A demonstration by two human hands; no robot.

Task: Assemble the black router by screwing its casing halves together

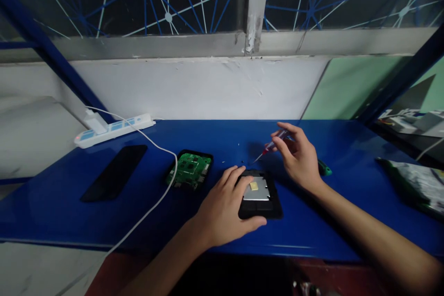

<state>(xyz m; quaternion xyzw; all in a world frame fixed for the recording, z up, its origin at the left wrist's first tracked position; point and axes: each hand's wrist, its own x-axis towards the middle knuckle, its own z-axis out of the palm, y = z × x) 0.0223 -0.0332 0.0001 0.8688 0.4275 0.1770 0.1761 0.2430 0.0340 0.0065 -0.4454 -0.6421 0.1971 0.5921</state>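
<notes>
Screwdriver [277,139] pinched in right fingers [293,131]; left fingers [243,184] spread across black cover [276,208]; green board's [190,167] markings illegible.

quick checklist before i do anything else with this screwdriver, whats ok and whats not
1. Screwdriver in the right hand: ok.
2. Left hand on the black cover: ok.
3. Yellow pad on the metal plate: ok.
4. Small loose parts gathered together: not ok, scattered on the blue table.
5. Screwdriver tip seated on a part: cannot tell, too small.
6. White cable off the green circuit board: cannot tell, they overlap in view.
</notes>
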